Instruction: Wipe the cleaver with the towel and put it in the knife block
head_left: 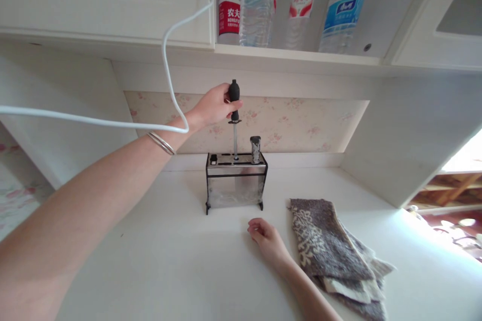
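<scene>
My left hand (220, 104) is closed around the black handle of a honing steel (235, 110). Its metal rod stands upright, the lower end inside a slot of the knife block (236, 190), which has a steel top and clear, smudged walls. Another tool with a worn, dark-capped handle (256, 149) sticks up from the block's right side. In front of the block, my right hand (266, 241) rests low over the white counter, its fingers loosely curled and nothing visible in them. A folded grey-brown towel (331, 246) with a pale pattern lies to its right.
A white cable (167, 60) hangs across the upper left, passing in front of my left wrist. Overhead, an open cabinet shelf (297, 55) holds several bottles, among them a blue-labelled bottle (342, 15). White side panels (391, 135) flank the counter (169, 261).
</scene>
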A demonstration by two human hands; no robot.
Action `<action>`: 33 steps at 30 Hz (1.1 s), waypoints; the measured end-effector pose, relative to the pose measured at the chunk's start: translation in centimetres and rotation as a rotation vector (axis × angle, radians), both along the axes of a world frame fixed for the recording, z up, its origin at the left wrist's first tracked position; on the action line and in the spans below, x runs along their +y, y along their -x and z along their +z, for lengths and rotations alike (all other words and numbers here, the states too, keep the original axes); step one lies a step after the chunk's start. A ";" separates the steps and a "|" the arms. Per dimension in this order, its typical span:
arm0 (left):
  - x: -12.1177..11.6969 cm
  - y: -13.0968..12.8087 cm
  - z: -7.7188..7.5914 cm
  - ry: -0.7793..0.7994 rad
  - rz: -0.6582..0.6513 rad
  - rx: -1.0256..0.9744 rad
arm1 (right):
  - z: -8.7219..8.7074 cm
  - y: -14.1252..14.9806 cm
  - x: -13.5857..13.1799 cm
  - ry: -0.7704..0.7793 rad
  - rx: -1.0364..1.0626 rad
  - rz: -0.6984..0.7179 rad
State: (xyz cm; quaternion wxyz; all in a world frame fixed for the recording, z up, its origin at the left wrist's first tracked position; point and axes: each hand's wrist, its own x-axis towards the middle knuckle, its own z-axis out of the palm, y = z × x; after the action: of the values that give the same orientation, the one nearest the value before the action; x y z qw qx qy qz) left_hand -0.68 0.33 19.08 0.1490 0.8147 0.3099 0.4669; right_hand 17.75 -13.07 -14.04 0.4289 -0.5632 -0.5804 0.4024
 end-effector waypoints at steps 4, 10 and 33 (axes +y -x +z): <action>-0.1 -0.4 0.3 -0.014 -0.024 0.003 | -0.1 0.0 0.1 -0.006 -0.043 0.000; -0.8 -1.9 1.9 -0.065 -0.056 0.010 | -0.2 0.0 0.1 -0.014 -0.086 0.000; -9.6 9.2 -8.6 -0.680 0.207 0.088 | -0.1 0.4 -0.5 -0.066 -0.171 -0.025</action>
State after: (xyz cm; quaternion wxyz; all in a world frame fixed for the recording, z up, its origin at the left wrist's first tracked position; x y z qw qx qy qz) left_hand -9.90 -9.27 10.51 -0.1920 0.8015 0.2237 0.5203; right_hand 17.31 -13.61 -14.16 0.4009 -0.5883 -0.6208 0.3282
